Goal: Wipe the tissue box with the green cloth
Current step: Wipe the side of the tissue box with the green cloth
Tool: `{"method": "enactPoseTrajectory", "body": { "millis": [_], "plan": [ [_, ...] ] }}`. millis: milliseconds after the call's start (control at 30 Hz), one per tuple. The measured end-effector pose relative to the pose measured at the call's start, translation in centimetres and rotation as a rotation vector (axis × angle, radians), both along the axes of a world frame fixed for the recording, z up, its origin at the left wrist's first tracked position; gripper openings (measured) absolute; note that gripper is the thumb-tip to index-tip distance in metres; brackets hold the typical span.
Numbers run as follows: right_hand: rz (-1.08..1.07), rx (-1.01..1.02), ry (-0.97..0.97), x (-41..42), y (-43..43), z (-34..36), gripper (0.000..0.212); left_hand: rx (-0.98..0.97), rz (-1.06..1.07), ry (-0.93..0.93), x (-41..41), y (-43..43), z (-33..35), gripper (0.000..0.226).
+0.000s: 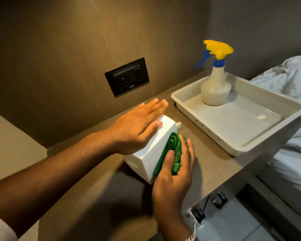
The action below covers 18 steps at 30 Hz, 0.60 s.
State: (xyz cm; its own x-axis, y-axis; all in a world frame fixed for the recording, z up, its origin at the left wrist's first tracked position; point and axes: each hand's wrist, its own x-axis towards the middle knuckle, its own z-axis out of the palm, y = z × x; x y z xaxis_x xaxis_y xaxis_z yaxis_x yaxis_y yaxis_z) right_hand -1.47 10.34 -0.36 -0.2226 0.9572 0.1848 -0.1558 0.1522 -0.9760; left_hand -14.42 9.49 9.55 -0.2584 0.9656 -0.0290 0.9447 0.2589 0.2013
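A white tissue box (147, 159) lies tipped on the brown shelf, a bit of tissue poking out at its far end. My left hand (135, 127) rests flat on the box's upper left side, fingers straight and together, thumb on the top edge. A folded green cloth (170, 150) is pressed against the box's right face by my right hand (176, 169), whose fingers and thumb hold the cloth. The cloth's lower part is hidden under that hand.
A white plastic tray (184, 105) stands at the back right with a spray bottle (215, 84), yellow and blue trigger, in it. A black socket plate (127, 77) is on the wall behind. Rumpled bedding (295, 79) lies to the right. The shelf edge drops off at the front right.
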Motion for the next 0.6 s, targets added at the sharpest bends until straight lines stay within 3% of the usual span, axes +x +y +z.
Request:
{"method": "enactPoseTrajectory", "body": {
  "millis": [167, 400, 600],
  "plan": [
    [0.042, -0.042, 0.051, 1.1, -5.3, 0.7, 0.048, 0.003, -0.005, 0.025, -0.3, -0.1, -0.3, 0.061],
    [0.089, 0.043, 0.139, -0.4, 0.7, 2.1, 0.043, 0.002, 0.009, 0.030, -0.3, 0.0, -0.3, 0.063],
    [0.101, -0.160, 0.036, 1.0, -1.8, 0.1, 0.052, 0.030, 0.026, 0.002, -0.2, 0.0, -0.5, 0.061]
  ]
}}
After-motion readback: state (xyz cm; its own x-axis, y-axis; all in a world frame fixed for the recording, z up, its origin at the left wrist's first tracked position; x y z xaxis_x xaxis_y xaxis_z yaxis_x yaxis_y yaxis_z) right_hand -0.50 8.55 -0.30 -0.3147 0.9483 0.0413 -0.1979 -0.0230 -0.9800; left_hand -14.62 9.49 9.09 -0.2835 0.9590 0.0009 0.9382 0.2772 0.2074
